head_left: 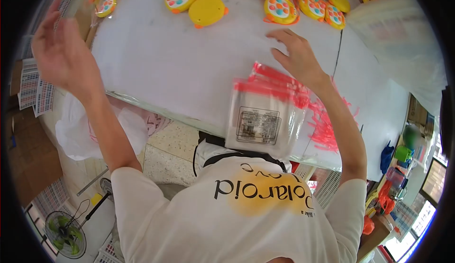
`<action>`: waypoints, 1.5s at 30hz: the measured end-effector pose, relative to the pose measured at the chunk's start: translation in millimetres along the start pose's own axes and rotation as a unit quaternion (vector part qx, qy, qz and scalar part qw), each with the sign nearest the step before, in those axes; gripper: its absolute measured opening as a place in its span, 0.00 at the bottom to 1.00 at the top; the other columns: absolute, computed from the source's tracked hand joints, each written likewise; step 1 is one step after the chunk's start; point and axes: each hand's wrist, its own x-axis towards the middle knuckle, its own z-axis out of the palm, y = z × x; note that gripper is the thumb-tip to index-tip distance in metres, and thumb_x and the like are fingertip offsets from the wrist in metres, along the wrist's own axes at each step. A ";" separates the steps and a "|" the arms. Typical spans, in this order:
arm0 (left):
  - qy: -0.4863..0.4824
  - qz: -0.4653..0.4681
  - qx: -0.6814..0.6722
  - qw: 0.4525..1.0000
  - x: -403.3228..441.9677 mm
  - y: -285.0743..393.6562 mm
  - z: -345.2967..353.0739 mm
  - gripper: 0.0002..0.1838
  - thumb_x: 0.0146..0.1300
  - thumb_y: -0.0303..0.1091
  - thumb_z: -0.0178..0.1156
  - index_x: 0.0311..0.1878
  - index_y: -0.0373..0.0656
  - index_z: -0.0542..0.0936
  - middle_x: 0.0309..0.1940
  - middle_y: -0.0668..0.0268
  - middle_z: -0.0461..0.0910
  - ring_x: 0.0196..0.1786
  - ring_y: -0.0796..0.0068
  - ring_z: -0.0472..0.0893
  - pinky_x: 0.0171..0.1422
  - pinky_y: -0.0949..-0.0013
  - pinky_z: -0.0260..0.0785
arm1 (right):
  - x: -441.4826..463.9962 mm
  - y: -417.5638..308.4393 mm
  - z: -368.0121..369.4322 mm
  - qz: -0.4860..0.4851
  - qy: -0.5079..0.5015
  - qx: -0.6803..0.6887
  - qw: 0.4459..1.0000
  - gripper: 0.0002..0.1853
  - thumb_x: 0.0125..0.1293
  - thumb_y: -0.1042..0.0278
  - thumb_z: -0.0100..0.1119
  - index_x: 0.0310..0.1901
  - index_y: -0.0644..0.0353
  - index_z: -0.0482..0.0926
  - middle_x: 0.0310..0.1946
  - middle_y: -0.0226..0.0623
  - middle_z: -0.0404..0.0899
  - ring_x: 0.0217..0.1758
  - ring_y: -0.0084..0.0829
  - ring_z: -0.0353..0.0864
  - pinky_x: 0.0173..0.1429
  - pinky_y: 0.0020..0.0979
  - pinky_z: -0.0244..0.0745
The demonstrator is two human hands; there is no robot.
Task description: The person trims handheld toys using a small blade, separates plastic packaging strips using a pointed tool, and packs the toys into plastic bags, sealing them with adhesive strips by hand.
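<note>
My left hand (64, 57) is raised past the left edge of the table, blurred by motion, with its fingers stretched out and nothing visible in them. Near it is a clear bag holding a yellow turtle-shaped toy (106, 5). My right hand (298, 57) hovers over the table, thumb and fingers apart, holding nothing. Just below that hand lies a stack of clear plastic drawstring bags (265, 114) with red tops and black printed labels. Red drawstrings (327, 128) spread out under my right forearm. Beyond the hand sits a yellow toy with coloured dots (280, 9).
Several more yellow toys (207, 11) lie along the far side of the white table (180, 59). A large translucent plastic bag (398, 40) stands at the right. White plastic bags (78, 128) hang by the left edge, and a fan (65, 233) is at lower left.
</note>
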 end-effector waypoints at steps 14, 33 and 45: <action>-0.547 0.043 -0.097 0.831 -249.5 78.0 51.3 0.21 0.51 0.27 0.59 0.50 0.30 0.73 0.52 0.52 0.71 0.55 0.56 0.71 0.59 0.57 0.65 | 136.7 -13.2 93.5 0.172 -0.069 0.086 0.979 0.45 0.47 0.45 0.72 0.58 0.73 0.65 0.44 0.49 0.79 0.46 0.38 0.81 0.49 0.35 0.77; -0.495 0.076 -0.126 0.857 -264.6 90.8 68.3 0.16 0.48 0.25 0.56 0.43 0.33 0.74 0.45 0.54 0.71 0.49 0.55 0.71 0.57 0.59 0.65 | -54.5 -7.6 -31.3 0.285 0.006 0.456 0.843 0.27 0.63 0.62 0.63 0.61 0.63 0.67 0.47 0.35 0.76 0.45 0.24 0.78 0.42 0.26 0.79; -0.480 0.079 -0.092 0.869 -263.1 95.8 73.6 0.18 0.50 0.23 0.59 0.48 0.35 0.75 0.44 0.58 0.73 0.48 0.58 0.72 0.55 0.59 0.66 | -130.4 -21.8 -40.6 0.331 -0.037 0.286 0.899 0.25 0.69 0.60 0.56 0.62 0.65 0.65 0.44 0.34 0.74 0.41 0.20 0.75 0.37 0.23 0.76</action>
